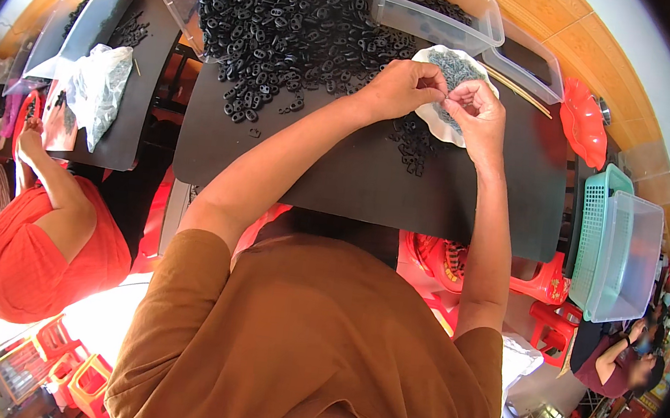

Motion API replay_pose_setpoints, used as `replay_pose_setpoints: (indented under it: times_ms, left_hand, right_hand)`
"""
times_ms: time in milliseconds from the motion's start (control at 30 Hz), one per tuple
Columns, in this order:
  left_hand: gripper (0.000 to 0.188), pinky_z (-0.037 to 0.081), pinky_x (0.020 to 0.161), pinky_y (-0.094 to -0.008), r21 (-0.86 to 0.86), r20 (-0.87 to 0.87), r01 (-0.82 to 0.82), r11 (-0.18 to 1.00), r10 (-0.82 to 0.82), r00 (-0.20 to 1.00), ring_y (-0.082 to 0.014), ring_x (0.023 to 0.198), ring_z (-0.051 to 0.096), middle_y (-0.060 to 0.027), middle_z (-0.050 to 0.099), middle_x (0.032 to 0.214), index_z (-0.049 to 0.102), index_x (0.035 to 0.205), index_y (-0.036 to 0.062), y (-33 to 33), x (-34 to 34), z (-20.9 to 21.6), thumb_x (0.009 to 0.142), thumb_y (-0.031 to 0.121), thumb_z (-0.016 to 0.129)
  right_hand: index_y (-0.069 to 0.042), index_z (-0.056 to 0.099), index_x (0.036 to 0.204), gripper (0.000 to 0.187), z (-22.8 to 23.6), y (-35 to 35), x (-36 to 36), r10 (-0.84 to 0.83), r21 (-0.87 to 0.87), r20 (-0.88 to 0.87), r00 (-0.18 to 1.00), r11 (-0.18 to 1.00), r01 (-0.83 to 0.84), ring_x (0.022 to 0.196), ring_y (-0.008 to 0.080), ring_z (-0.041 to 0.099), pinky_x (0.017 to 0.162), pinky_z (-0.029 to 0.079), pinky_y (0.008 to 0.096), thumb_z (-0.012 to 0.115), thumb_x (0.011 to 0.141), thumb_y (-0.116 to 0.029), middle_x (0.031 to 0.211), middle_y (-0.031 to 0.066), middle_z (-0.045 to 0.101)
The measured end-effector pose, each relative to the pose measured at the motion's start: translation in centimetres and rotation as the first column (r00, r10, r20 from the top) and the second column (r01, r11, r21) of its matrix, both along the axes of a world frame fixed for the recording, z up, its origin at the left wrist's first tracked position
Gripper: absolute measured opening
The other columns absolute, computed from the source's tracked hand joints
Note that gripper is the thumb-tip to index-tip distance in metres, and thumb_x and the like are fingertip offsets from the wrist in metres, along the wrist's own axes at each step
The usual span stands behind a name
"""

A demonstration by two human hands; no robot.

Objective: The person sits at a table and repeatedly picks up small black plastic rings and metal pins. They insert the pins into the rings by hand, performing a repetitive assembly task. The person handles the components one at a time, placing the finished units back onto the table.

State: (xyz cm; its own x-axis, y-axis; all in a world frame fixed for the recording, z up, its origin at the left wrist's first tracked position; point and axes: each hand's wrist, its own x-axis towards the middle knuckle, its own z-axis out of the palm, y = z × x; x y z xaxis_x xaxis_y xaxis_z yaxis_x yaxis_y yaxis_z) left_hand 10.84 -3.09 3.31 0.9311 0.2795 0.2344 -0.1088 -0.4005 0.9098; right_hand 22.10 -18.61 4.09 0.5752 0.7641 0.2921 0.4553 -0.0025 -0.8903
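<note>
Head view. Treat step in hand (judged) as fine two-hand fingertip work above white scalloped-rim dish [446,133], set R of ctr., nearer far edge than near edge of flat black table [338,177].

Note left hand [403,88]: thumb & index pinched together, other fingers curled. Note right hand [479,118]: likewise pinched, tips meeting L tips. Can't tell contents of either pinch; too small to resolve.

Steady w/ one hand, adjust w/ other. Apply light pressure only, to avoid flicking or bending. Work low over dish, so as to catch drops. Tuck spare fingers back for clear sight of tips. Avoid dragging L forearm through loose pcs.

For appearance, check tiny grey pcs [457,68] inside dish: fine, densely heaped, individual shapes not clear. Compare w/ black oval two-hole pcs of plastic look [280,28]: flat, slightly glossy, piled high at far edge, L of ctr., w/ strays spreading toward near edge. Locate small loose black bits [414,152] just beside dish, on side facing near edge; exact form unclear.
</note>
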Motion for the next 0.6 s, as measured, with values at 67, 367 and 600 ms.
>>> replay_pose_setpoints:
  times_ms: [67,367,600]
  left_hand:
    - [0.011,0.051,0.074,-0.0295,-0.021,-0.015,0.015,1.0,-0.015,1.0,-0.0126,0.077,0.064,-0.0034,0.069,0.083,0.068,0.09,0.0038,0.0,-0.1,0.0,0.087,0.014,0.067]
    - [0.013,0.052,0.07,-0.0326,0.348,0.097,-0.071,0.935,0.04,0.994,-0.0205,0.075,0.065,-0.0105,0.068,0.085,0.067,0.089,0.0015,0.5,0.3,-0.3,0.085,0.014,0.067]
    - [0.013,0.052,0.068,-0.0336,0.375,0.235,-0.153,0.914,0.066,0.97,-0.0244,0.073,0.065,-0.013,0.068,0.09,0.071,0.095,0.0035,1.9,-0.1,-1.0,0.083,0.01,0.069]
  right_hand:
    - [-0.006,0.06,0.086,0.018,-0.1,0.0,-0.2,-0.021,0.013,-0.002,1.0,1.0,0.021,0.08,0.0055,0.059,0.071,0.048,0.0218,0.072,0.078,0.004,0.084,-0.0016,0.064]
    - [-0.002,0.069,0.094,0.01,-0.8,-0.4,0.7,-0.123,0.012,-0.056,0.991,0.992,0.124,0.081,0.0071,0.06,0.076,0.049,0.0236,0.069,0.084,-0.002,0.087,0.0006,0.068]
    - [-0.002,0.069,0.097,0.01,-1.3,-1.0,0.8,-0.142,-0.02,0.001,0.99,0.99,0.142,0.08,0.0079,0.062,0.073,0.049,0.0232,0.064,0.088,-0.002,0.089,0.0025,0.069]
